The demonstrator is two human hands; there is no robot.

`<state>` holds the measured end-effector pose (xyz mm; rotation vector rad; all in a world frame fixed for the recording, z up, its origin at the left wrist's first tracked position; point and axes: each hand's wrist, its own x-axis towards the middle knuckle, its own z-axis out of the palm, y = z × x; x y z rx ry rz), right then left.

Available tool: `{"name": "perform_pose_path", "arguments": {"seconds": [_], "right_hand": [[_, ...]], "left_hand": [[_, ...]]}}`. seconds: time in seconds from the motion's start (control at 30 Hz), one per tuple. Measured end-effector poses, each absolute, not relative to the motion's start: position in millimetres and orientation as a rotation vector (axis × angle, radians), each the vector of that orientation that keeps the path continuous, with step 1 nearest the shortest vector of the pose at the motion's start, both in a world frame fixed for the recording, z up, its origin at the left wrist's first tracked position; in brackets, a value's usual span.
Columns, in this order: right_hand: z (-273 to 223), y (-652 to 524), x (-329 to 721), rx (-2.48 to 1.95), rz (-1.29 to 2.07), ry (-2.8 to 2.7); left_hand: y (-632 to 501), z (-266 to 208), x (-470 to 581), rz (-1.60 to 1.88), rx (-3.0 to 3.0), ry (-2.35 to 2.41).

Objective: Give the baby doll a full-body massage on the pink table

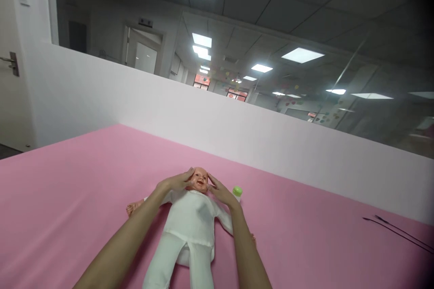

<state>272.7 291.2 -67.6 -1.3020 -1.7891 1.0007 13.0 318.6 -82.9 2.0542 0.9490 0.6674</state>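
Note:
A baby doll (191,216) in a white long-sleeved top and white trousers lies on its back on a pink cover (84,180). Its bare head (200,179) points away from me, between my two hands. At the left of the head is my left hand (179,181), fingers stretched out along the temple and thumb by the cheek. My right hand (220,188) mirrors it at the other side, its fingers and thumb apart against the head. Just beyond my right wrist stands a small container with a green lid (237,191), partly hidden by that wrist.
Two thin black cords (398,232) lie on the cover at the right. A low white wall (220,119) runs behind the cover, with a glass pane (271,31) above it. At the far left is a door with a metal handle (12,63).

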Motion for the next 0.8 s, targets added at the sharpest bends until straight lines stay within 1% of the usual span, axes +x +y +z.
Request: {"name": "perform_pose_path", "arguments": {"seconds": [0.07,0.13,0.27,0.37,0.53,0.73,0.8], "right_hand": [[-79.2,283.3,264.4,-1.434,0.864,-1.749],[-95.3,271.1,253.6,-1.549,0.769,-1.701],[-122.8,239.4,244.2,-1.594,0.560,-1.807],[-126.2,216.5,256.9,-1.668,0.321,-1.976],[-115.1,183.1,300.0,-1.983,-0.003,-2.137],[-107.0,155.8,355.0,-2.297,0.130,-2.016],[-105.7,152.6,367.7,-2.322,0.129,-1.983]], "left_hand": [[308.5,-96.5,24.9,0.746,2.031,1.034],[295.5,-111.5,36.0,0.765,2.014,1.223],[271.1,-133.6,37.8,0.607,2.113,1.572],[257.6,-139.4,17.8,0.510,2.236,1.660],[236.5,-138.0,-32.1,0.444,2.335,1.780],[222.4,-130.0,-99.6,0.425,2.124,1.889],[221.6,-128.7,-118.3,0.462,2.068,1.905]]}}
